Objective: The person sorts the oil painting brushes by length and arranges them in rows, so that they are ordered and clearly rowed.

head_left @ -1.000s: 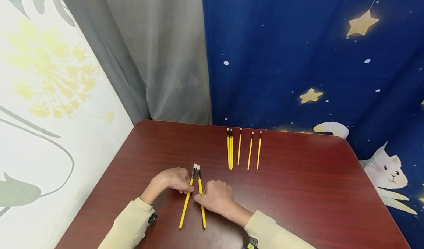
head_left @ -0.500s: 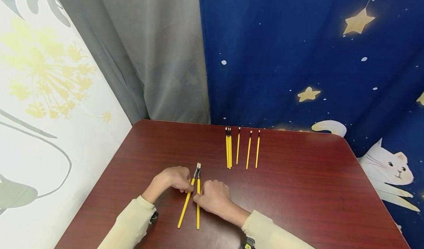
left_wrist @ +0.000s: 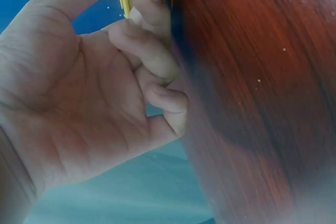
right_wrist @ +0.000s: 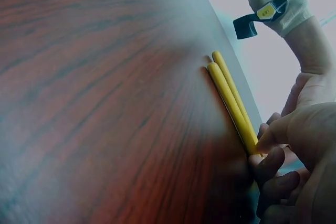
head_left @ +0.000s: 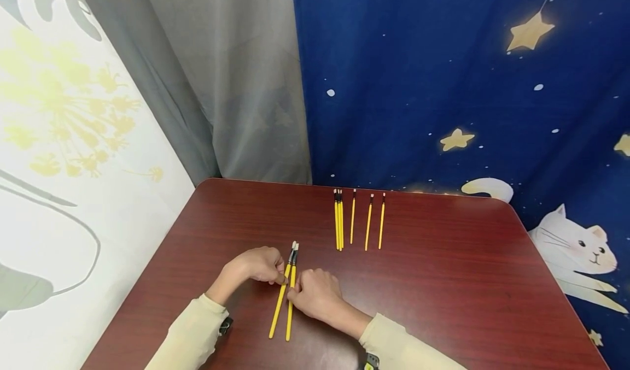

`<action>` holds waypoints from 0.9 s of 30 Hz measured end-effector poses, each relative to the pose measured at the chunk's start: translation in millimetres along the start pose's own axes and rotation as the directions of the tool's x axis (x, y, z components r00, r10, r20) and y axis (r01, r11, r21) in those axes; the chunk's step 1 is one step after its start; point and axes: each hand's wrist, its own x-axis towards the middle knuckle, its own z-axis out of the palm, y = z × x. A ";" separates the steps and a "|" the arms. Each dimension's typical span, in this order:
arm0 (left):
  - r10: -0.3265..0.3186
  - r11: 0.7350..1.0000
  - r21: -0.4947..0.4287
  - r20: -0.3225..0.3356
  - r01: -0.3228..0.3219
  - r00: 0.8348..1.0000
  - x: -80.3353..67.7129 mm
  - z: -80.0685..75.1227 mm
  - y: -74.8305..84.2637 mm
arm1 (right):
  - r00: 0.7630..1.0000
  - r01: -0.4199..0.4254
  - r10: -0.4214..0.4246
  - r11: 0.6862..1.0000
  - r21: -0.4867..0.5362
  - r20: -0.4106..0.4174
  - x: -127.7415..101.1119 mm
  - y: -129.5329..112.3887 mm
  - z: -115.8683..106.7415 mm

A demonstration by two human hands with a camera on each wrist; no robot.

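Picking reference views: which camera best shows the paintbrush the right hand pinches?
The head view: the paintbrush shows from bristles to handle end, partly behind the right hand. Right wrist shows only part of its handle; left wrist, yellow bits I cannot identify.

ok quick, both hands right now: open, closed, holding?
Left hand: closed, pinching the left brush of the near pair.
Right hand: closed, pinching the right brush of that pair.
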 end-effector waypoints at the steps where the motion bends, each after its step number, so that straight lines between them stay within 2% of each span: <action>1: 0.002 1.000 -0.003 -0.003 -0.002 1.000 0.5 0.2 -0.3 | 1.000 0.001 -0.001 1.000 0.003 -0.003 0.6 0.6 0.1; 6: -0.001 1.000 -0.021 -0.011 0.001 1.000 1.8 1.6 -1.4 | 1.000 0.024 -0.023 0.999 0.025 -0.005 1.5 3.8 0.8; 10: 0.021 1.000 -0.021 -0.006 -0.021 1.000 2.8 1.5 -1.4 | 0.999 0.036 -0.036 0.998 0.045 0.001 1.4 6.6 1.1; 20: 0.038 0.998 -0.041 0.002 -0.038 0.999 2.6 -0.4 -0.2 | 1.000 0.029 -0.030 0.995 0.098 0.006 3.7 12.7 -0.2; 27: 0.040 0.999 -0.030 0.005 -0.040 0.999 5.3 2.6 -3.0 | 0.999 0.048 -0.049 0.995 0.082 0.005 4.9 14.0 -1.0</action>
